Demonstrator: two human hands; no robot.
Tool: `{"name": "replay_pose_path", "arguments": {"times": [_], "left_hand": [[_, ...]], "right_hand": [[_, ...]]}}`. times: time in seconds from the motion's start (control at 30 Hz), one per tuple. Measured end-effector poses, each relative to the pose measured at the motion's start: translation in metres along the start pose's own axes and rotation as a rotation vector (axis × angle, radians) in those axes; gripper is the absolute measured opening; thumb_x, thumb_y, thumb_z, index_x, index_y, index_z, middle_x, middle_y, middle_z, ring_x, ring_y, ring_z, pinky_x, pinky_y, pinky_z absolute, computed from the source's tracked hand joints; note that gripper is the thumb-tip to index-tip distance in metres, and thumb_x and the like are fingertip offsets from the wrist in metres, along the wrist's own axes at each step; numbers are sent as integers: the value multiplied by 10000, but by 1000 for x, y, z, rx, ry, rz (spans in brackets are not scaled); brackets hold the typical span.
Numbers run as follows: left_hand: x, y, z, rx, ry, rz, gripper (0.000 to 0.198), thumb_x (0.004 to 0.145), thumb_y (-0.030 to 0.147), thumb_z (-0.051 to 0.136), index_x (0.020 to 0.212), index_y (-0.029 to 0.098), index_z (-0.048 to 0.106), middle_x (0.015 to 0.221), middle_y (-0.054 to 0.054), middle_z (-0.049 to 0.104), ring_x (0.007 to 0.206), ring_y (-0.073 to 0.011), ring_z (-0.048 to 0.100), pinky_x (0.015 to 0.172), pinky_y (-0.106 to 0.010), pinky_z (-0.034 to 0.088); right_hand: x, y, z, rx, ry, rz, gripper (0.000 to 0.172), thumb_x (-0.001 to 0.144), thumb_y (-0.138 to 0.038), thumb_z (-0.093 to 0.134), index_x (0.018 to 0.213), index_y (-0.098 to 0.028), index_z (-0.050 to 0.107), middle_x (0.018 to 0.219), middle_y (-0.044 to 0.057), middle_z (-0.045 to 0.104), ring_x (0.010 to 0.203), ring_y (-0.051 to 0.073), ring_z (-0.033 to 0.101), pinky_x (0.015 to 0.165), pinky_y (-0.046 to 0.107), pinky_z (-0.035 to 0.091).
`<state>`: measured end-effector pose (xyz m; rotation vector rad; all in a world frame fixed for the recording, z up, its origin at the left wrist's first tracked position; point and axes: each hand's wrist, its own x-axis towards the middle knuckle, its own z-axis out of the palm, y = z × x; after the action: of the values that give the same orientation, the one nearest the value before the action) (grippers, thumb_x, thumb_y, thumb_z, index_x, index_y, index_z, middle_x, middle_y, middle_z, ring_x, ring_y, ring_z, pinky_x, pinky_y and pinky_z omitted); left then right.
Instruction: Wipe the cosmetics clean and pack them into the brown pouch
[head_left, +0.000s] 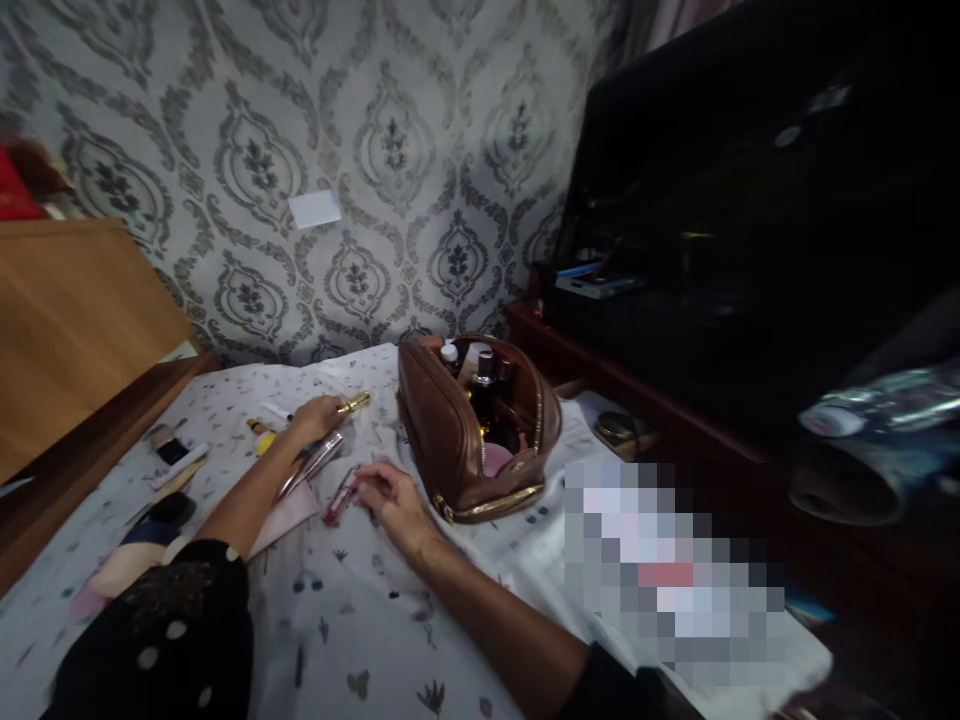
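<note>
My left hand point(318, 414) reaches over the printed sheet, its fingers closed round a shiny gold tube point(355, 402) that sticks out to the right. My right hand point(391, 502) pinches the upper end of a small clear-and-pink lip gloss tube point(340, 502), tilted over the sheet. Between the two hands lies a longer pinkish tube point(321, 455), near a pale pink flat item point(289, 515). Just beyond my right hand stands an unzipped brown makeup bag point(435, 430). Bottles, a white cap and a pink round item show inside it.
More cosmetics, among them a yellow-and-gold bottle point(261, 435) and a dark compact point(171, 508), lie left of my left arm. A wooden panel point(82, 320) borders the left. At right are a television point(750, 220), a plastic bottle point(885, 400) and a blurred-out patch.
</note>
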<state>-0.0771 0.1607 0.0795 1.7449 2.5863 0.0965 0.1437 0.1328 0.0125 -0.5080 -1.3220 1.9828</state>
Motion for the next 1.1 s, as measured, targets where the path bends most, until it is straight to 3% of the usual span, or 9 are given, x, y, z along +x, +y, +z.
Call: {"name": "replay_pose_path", "arguments": {"times": [0.17,0.33,0.5,0.63,0.73,0.87,1.1], "left_hand": [[-28,1,-21,0,115,9,330,943,322,404,1088,176,662,1151,-150,697,1071,-305,638,859,-371,483],[-98,17,-30,-98,176,207,365,911,456,415,1023,242,689,1036,-67,716,965,-263,670,824,-331,498],[-160,38,-25,-289,226,276,377,907,545,471,1002,287,728,952,-35,735,913,-252,677,818,-324,534],[-169,42,-10,-492,360,128,453,891,586,478,1021,231,726,974,-50,761,879,-260,701,771,-335,575],[-167,43,8,-568,473,28,473,895,583,465,986,197,722,946,-73,761,912,-276,702,847,-387,572],[-170,46,23,-578,546,14,461,899,578,447,958,198,701,996,-82,748,964,-284,683,961,-448,522],[-176,46,24,-547,595,8,413,908,558,440,979,218,662,1023,-75,733,1044,-297,651,1002,-449,481]], "right_hand": [[3,-6,0,168,96,29,360,648,-448,779,855,-185,646,795,19,648,743,170,642,643,282,518],[4,-11,0,317,158,56,555,633,-567,795,999,-201,593,808,13,653,687,168,664,544,254,483],[3,-13,0,273,82,38,532,631,-582,798,950,-211,590,655,-40,619,494,116,570,445,222,370],[2,-13,2,269,46,45,564,603,-644,782,856,-202,538,601,-55,607,440,97,531,423,214,349],[2,-14,4,269,53,61,603,569,-675,779,817,-214,480,582,-62,609,425,92,522,407,202,340],[3,-16,6,222,50,87,607,568,-697,757,773,-230,430,512,-84,574,391,89,500,384,195,325],[3,-15,7,131,21,112,513,703,-662,696,761,-237,413,464,-103,535,348,86,469,359,196,296]]}}
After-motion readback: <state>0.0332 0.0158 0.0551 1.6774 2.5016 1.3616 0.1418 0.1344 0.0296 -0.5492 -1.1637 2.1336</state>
